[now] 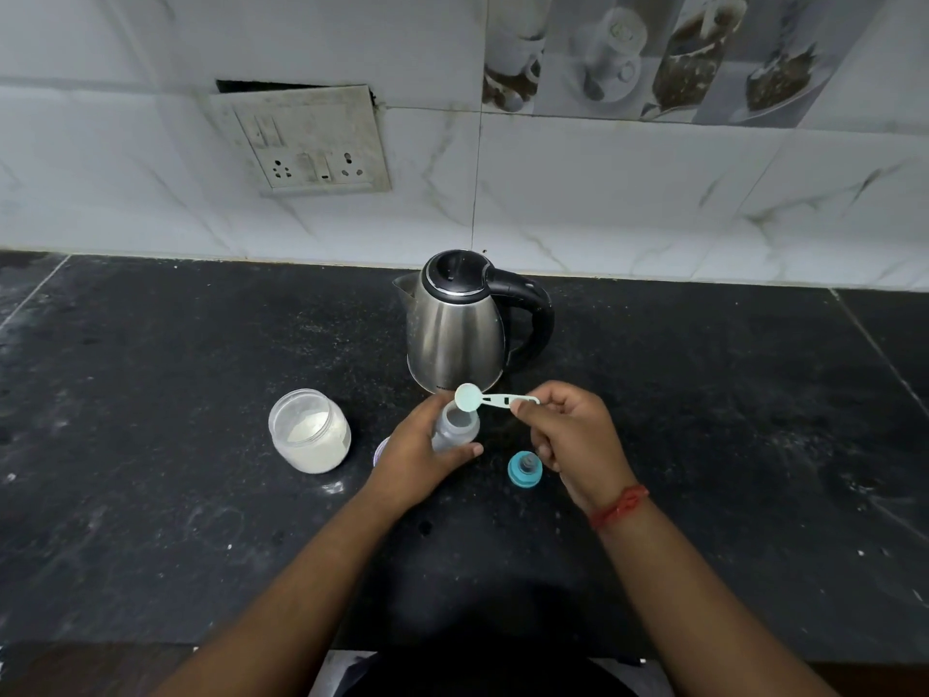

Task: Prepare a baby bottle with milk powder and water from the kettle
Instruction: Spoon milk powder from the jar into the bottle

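Observation:
My left hand [417,457] grips an open, translucent baby bottle [455,429] standing on the black counter [201,520]. My right hand [568,435] pinches the handle of a pale plastic scoop [490,398], whose bowl sits over the bottle's mouth. An open clear jar of white milk powder [309,430] stands to the left of the bottle. The steel kettle [460,324] with a black handle stands just behind, lid closed. The bottle's teal cap with teat [525,467] lies on the counter below my right hand.
A purple-rimmed lid [380,451] peeks out behind my left wrist. A wall socket plate [306,143] hangs on the tiled wall behind. The counter's front edge runs along the bottom of the view.

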